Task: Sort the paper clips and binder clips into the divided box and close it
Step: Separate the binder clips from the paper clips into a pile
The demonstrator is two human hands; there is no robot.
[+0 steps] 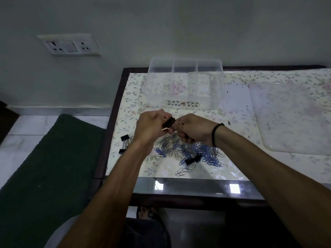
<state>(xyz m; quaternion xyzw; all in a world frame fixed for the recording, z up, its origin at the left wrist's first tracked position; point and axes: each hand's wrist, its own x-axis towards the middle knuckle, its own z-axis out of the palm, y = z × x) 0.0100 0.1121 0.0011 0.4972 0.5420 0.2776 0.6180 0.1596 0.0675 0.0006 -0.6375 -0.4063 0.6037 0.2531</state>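
A clear divided box (186,83) stands open at the back of the table, its compartments looking bare. Just in front of it, above the table, my left hand (150,126) grips a black binder clip (169,122). My right hand (195,129) is close beside it and pinches a small metal clip (181,121), with something dark curled under its fingers. A pile of blue and silver paper clips (193,153) lies below my hands, with a black binder clip (192,160) in it. More black binder clips (124,144) lie at the table's left edge.
The box's clear lid (293,119) lies flat on the right of the flowered table (238,169). The table's dark frame (114,111) runs down the left side. A green mat (48,169) covers the floor to the left. A wall socket (69,45) sits on the wall.
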